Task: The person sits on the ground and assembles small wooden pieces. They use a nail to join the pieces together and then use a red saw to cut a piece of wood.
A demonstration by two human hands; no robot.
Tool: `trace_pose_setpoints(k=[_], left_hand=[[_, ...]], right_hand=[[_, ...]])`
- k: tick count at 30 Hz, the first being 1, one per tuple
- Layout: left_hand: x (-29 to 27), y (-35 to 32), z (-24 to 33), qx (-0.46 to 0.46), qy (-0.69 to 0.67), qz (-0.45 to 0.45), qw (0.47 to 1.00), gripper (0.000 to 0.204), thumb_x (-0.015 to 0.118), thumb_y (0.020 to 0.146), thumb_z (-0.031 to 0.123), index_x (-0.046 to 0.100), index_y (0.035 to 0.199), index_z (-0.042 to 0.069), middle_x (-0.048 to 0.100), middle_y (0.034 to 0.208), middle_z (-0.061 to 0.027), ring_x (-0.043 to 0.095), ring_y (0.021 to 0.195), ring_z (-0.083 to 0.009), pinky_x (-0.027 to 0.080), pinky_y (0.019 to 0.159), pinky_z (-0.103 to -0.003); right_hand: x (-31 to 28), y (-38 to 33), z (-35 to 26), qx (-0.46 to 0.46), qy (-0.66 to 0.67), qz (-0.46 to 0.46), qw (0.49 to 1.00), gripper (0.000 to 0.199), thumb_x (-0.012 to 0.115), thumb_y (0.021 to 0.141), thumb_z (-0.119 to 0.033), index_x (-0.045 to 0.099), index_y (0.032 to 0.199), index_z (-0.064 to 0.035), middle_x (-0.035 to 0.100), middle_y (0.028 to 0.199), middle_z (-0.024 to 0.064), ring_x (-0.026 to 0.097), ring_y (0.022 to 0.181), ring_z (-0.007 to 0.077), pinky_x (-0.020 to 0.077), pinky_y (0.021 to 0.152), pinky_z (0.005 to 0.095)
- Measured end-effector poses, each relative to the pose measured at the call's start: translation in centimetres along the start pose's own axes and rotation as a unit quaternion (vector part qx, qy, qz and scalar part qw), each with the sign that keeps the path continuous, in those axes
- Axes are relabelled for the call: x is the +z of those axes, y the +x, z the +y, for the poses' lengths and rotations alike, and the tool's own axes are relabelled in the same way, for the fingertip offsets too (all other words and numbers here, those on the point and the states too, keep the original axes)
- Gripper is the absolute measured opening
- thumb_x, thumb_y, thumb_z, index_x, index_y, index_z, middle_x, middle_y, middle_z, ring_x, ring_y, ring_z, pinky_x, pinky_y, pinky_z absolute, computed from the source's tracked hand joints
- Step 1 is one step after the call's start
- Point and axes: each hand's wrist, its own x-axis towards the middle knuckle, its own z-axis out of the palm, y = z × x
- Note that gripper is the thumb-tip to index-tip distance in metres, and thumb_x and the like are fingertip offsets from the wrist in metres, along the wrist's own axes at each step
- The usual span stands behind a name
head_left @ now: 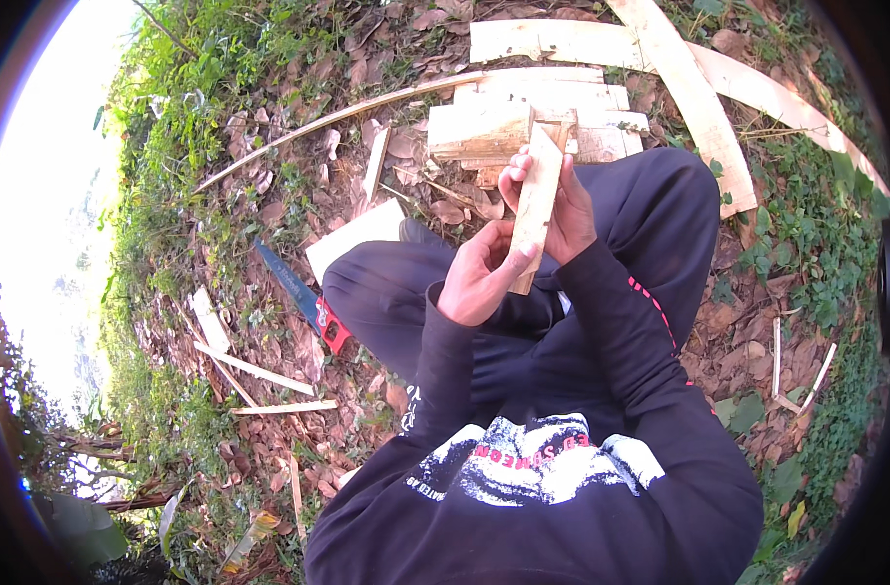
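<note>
Both my hands hold a short piece of pale wooden board (536,207), tilted upright above my crossed legs. My left hand (482,275) grips its lower end, with the thumb lying along the face. Higher up, my right hand (570,210) closes round it from the right side, fingertips showing at its left edge. Just beyond the board's top end is a thick wooden block (479,132), resting on several flat planks (611,141). A small wooden piece or notch shows at the board's top end; I cannot make out whether it is joined.
A handsaw (294,288) with a red handle lies left of my knee, near a pale board (352,237). Thin wood strips (259,369) are scattered at the left. Long planks (693,107) cross at the far right. A long thin strip (337,115) curves across the leafy ground.
</note>
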Motion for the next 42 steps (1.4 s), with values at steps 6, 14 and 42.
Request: trace_pose_setpoints(k=[6, 14, 42], left_hand=[[-0.5, 1.1, -1.4, 0.023, 0.0, -0.025, 0.999, 0.028, 0.066, 0.096, 0.02, 0.061, 0.11, -0.004, 0.065, 0.094, -0.0014, 0.058, 0.083, -0.0059, 0.046, 0.075, -0.022], [5.7, 0.5, -0.7, 0.158, 0.187, 0.056, 0.968, 0.027, 0.074, 0.087, 0.017, 0.064, 0.1, -0.004, 0.064, 0.069, -0.0076, 0.06, 0.063, -0.0095, 0.046, 0.058, -0.025], [-1.0, 22.1, 0.8, 0.111, 0.654, -0.081, 0.744, 0.03, 0.056, 0.08, 0.013, 0.07, 0.104, 0.003, 0.064, 0.065, -0.02, 0.065, 0.062, -0.0371, 0.054, 0.065, -0.046]], right_hand=[[0.2, 0.2, -0.6, -0.005, -0.081, 0.031, 0.996, 0.062, 0.061, 0.095, -0.043, 0.044, 0.13, 0.0052, 0.058, 0.113, 0.0121, 0.058, 0.108, 0.0237, 0.0445, 0.108, 0.0386], [8.9, -5.6, -2.9, -0.11, -0.497, 0.232, 0.829, 0.047, 0.063, 0.096, -0.02, 0.048, 0.132, 0.0054, 0.064, 0.118, 0.0178, 0.067, 0.102, 0.024, 0.0546, 0.091, 0.0358], [8.6, -12.2, -14.7, -0.044, -0.47, 0.389, 0.791, 0.045, 0.072, 0.083, -0.015, 0.053, 0.116, 0.0088, 0.068, 0.098, 0.0213, 0.073, 0.082, 0.0269, 0.062, 0.077, 0.0381]])
